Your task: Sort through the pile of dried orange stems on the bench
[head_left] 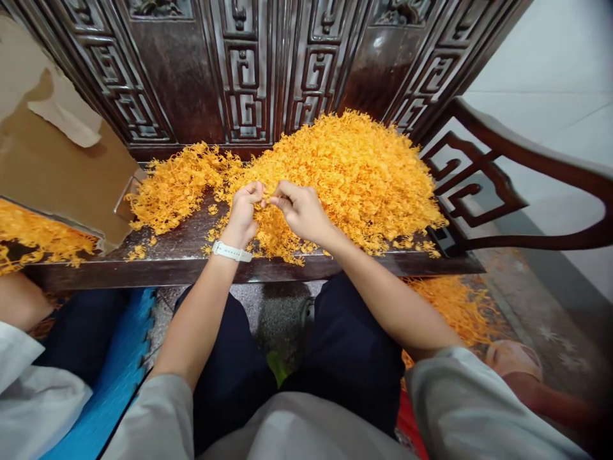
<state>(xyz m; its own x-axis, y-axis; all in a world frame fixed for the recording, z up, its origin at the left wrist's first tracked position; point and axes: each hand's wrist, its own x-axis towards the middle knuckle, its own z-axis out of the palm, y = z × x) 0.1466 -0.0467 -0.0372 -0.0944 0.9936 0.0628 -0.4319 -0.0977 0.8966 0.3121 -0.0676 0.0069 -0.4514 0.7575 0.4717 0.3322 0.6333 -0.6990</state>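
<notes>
The person's left hand, with a pale watch at its wrist, has its fingers closed in a pinch. The right hand is pinched too, its fingertips just beside the left's. Between them they grip a small orange piece, its outline too small to make out, in front of a large heap of similar pieces on the dark wooden surface. A smaller pile lies to the left, near a cardboard box. A carved panel stands behind, and a wooden chair is at the right.
</notes>
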